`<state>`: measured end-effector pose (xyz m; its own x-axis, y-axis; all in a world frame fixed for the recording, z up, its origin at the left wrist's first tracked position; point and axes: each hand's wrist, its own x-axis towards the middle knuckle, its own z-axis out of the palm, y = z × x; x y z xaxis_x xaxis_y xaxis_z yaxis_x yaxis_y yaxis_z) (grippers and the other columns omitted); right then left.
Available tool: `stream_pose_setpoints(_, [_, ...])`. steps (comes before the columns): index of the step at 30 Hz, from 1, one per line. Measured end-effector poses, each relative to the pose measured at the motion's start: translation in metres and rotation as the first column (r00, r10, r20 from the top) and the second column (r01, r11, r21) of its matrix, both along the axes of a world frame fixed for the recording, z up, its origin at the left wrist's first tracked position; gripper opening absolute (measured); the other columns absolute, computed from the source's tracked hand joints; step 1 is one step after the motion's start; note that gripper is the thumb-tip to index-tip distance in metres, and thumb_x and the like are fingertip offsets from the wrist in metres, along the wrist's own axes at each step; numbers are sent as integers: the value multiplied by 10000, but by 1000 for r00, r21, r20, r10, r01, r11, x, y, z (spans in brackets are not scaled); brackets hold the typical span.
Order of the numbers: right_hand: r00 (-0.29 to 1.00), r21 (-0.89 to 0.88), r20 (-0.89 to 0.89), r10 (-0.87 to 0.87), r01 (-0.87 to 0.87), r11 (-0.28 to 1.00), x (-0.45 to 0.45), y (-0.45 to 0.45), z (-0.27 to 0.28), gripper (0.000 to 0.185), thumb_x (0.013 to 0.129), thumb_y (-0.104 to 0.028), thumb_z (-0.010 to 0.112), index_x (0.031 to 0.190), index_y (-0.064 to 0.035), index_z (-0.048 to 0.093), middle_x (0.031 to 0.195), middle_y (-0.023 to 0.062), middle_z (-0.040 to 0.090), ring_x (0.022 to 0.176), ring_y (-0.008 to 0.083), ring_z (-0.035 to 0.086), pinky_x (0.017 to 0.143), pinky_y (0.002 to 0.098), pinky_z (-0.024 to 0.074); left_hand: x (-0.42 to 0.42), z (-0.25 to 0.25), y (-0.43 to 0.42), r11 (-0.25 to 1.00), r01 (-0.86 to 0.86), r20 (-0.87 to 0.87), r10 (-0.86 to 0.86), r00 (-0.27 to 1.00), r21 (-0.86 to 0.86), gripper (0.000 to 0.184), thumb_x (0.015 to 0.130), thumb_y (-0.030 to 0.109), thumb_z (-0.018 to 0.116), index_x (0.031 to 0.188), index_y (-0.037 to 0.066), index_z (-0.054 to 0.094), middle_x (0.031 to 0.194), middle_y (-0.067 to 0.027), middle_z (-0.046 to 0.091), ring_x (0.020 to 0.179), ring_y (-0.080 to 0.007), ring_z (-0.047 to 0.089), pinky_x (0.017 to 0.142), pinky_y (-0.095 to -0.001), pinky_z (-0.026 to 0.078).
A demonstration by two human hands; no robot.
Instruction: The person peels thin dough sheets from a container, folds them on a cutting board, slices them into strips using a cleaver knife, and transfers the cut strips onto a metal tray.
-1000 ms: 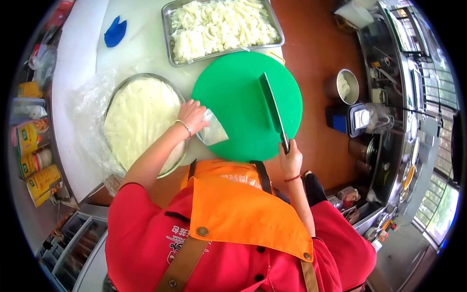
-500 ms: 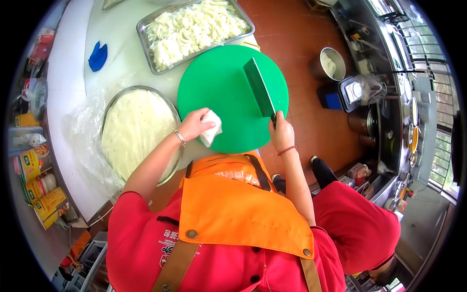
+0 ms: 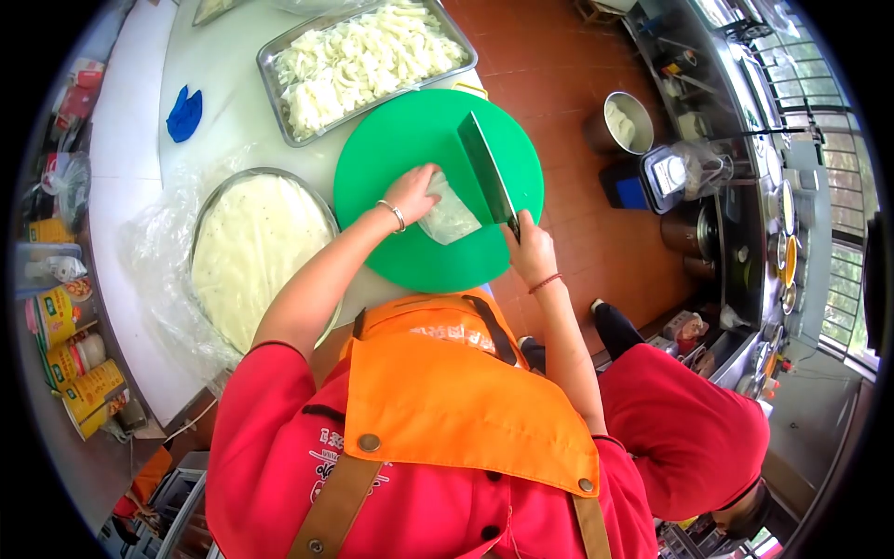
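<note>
My left hand (image 3: 412, 196) is over the green round cutting board (image 3: 400, 140), its fingers closed on the edge of a white, slightly see-through folded piece (image 3: 449, 214). The piece lies flat against the board; whether it is a cloth or a soft sheet of food, I cannot tell. My right hand (image 3: 533, 250) grips the handle of a cleaver (image 3: 486, 170) at the board's right side. The wide blade points away from me over the board, just right of the white piece.
Left of the board sits a round pan holding a pale flat sheet (image 3: 261, 247), with clear plastic film (image 3: 163, 247) around it. A metal tray (image 3: 281, 119) of white strips stands behind. A blue cloth-like item (image 3: 184, 114) lies farther left. Another person in red (image 3: 684, 429) is close on my right.
My left hand has moved right and away from me, from the board's near left edge toward its middle. The white piece is now spread flatter on the board. The cleaver stays nearly in place.
</note>
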<state>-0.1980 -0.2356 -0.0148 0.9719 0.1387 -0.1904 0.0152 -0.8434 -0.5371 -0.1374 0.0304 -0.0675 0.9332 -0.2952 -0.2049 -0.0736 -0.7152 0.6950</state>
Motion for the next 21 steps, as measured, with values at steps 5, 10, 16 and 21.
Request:
stream_pose_setpoints(5, [993, -90, 98, 66, -58, 994, -24, 11, 24, 255, 946, -241, 610, 925, -40, 455, 709, 216, 629, 638, 419, 617, 533, 504, 476, -3, 39, 15, 959, -78, 21, 75, 997, 273, 596, 806, 114, 697, 1350, 81, 456, 1283, -163, 507, 1107, -375, 563, 896, -426, 510])
stream_pose_setpoints(10, [981, -125, 43, 192, -185, 975, -38, 10, 31, 257, 957, -276, 579, 926, -52, 458, 746, 199, 644, 618, 401, 620, 515, 493, 486, -3, 62, 34, 990, -131, 598, 73, 798, 55, 573, 797, 66, 664, 1337, 86, 475, 1288, -151, 485, 1174, -343, 509, 993, -426, 447])
stream_pose_setpoints(16, [967, -184, 30, 252, -243, 953, -33, 15, 22, 265, 960, -303, 564, 930, -63, 457, 740, 181, 640, 600, 386, 624, 508, 482, 500, 19, 86, 28, 861, 403, 540, -508, 671, 310, 463, 797, 181, 703, 1208, 61, 525, 1178, -129, 535, 1138, -297, 521, 1004, -436, 409])
stream_pose_setpoints(21, [959, -267, 1, 282, -272, 925, -34, 19, 27, 291, 964, -329, 559, 923, -61, 455, 699, 164, 626, 571, 362, 629, 484, 454, 508, 48, 50, 22, 715, 557, 325, -693, 643, 422, 390, 750, 370, 756, 923, 74, 569, 949, -79, 583, 964, -258, 585, 823, -391, 496])
